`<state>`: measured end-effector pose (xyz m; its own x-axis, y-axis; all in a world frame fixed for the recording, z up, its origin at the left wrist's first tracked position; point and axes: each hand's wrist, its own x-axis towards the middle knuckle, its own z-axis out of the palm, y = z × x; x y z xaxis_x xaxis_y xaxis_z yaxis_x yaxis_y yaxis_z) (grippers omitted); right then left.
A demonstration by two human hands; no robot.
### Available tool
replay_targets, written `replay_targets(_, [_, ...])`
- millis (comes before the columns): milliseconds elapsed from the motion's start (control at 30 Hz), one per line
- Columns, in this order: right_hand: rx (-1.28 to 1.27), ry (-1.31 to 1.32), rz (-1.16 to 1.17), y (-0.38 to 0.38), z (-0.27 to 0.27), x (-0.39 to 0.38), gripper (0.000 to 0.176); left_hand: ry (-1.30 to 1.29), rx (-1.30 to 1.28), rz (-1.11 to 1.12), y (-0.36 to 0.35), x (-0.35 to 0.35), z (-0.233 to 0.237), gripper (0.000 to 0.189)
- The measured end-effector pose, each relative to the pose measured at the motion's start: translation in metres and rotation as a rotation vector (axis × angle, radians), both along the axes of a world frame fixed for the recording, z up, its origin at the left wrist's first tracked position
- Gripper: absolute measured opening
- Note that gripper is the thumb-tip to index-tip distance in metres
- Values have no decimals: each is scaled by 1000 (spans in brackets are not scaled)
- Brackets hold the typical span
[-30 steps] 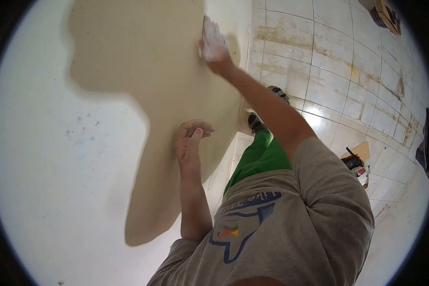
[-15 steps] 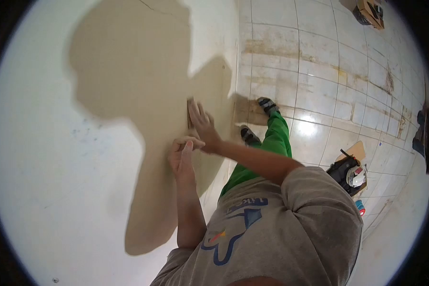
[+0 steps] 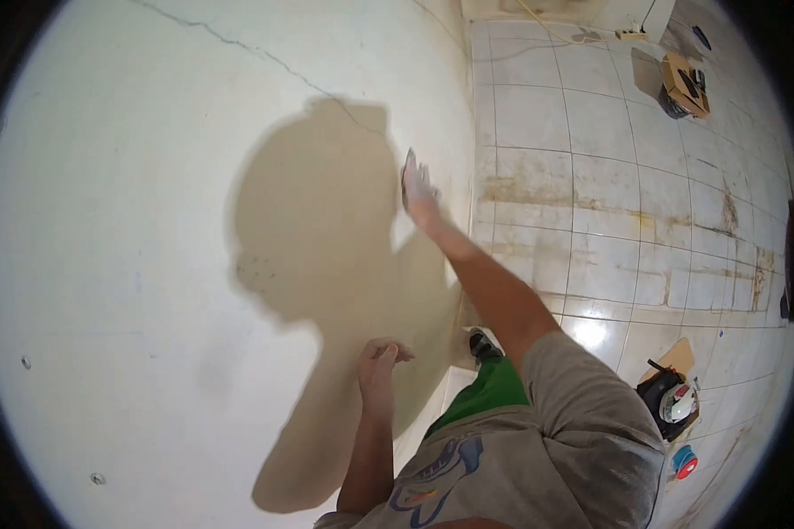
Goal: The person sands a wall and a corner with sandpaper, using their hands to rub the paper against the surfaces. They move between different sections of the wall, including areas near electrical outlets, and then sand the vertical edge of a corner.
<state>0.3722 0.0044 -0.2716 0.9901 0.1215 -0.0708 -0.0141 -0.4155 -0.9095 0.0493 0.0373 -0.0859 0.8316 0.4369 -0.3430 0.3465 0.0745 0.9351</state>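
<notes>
My right hand (image 3: 421, 187) reaches far forward, dusted white, its fingers stretched along the pale wall (image 3: 150, 264). Under its palm and fingers a thin, flat dark pad (image 3: 405, 182) is pressed to the wall; only its edge shows. Nearer my body, my left hand (image 3: 382, 357) is raised close to the wall, with thumb and curled fingers brought together. Whatever it may hold is too small or hidden to name. A dark crack (image 3: 278, 63) runs across the wall's upper part, and my shadow falls over the middle.
Stained tiles (image 3: 529, 106) cover the floor on the right. A cardboard box (image 3: 677, 78) stands at the upper right. Lower right are a black bag (image 3: 651, 392) with a white helmet (image 3: 677, 404) and a blue and red container (image 3: 685, 463). A yellowish cable (image 3: 547, 28) lies near the far wall.
My right hand has slid forward along the wall with the pad, away from my left hand. The two hands were close together before. The view has shifted, showing more of the crack and floor.
</notes>
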Motion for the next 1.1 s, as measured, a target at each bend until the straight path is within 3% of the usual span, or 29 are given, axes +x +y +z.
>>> replay_targets(33, [9, -12, -12, 7, -3, -23, 74, 7, 23, 53, -1, 3, -4, 12])
replay_targets(100, [-85, 206, 45, 11, 18, -83, 65, -282, -73, 172, -4, 8, -4, 12])
replay_targets(167, [-200, -127, 247, 15, -10, -197, 70, -432, -119, 217, -8, 10, -6, 11])
replay_targets(233, [109, -22, 331, -12, 56, -261, 74, -471, -100, 200, -10, 14, -6, 11])
replay_targets(300, [156, -67, 303, -8, 50, -304, 74, -488, -28, 124, -16, 11, 1, 13])
replay_targets(367, [127, -132, 266, 0, 45, -306, 74, -484, 40, 77, -20, 5, 5, 17])
replay_targets(433, [17, -222, 219, 4, 40, -257, 73, -461, 99, 63, -20, -3, 8, 22])
replay_targets(500, [140, -212, 116, -3, 42, -194, 69, -465, 30, 82, -13, -15, 0, 21])
replay_targets(567, [-40, 24, 31, 6, 52, -111, 66, -447, -20, 104, -14, -22, -3, 21])
replay_targets(633, [88, -201, -67, 7, 13, -59, 64, -405, -43, 114, -14, -25, -2, 20])
replay_targets(733, [-13, -196, -157, 5, -18, -4, 64, -394, -44, 118, -9, -34, -13, 19])
replay_targets(833, [-21, -363, -214, 13, -25, -27, 65, -405, -54, 110, -9, -35, -16, 18])
replay_targets(900, [-28, -355, -121, 9, -22, -73, 65, -402, -46, 112, -11, -36, -22, 24])
replay_targets(967, [173, -154, 37, -4, -2, -155, 66, -377, -143, 144, -10, -37, -21, 30])
replay_targets(1033, [200, -25, 143, 3, -14, -238, 71, -320, -355, 212, -14, -39, -11, 35])
replay_targets(1100, [336, -2, 225, -17, 33, -295, 70, -318, -270, 210, -17, -35, -1, 40])
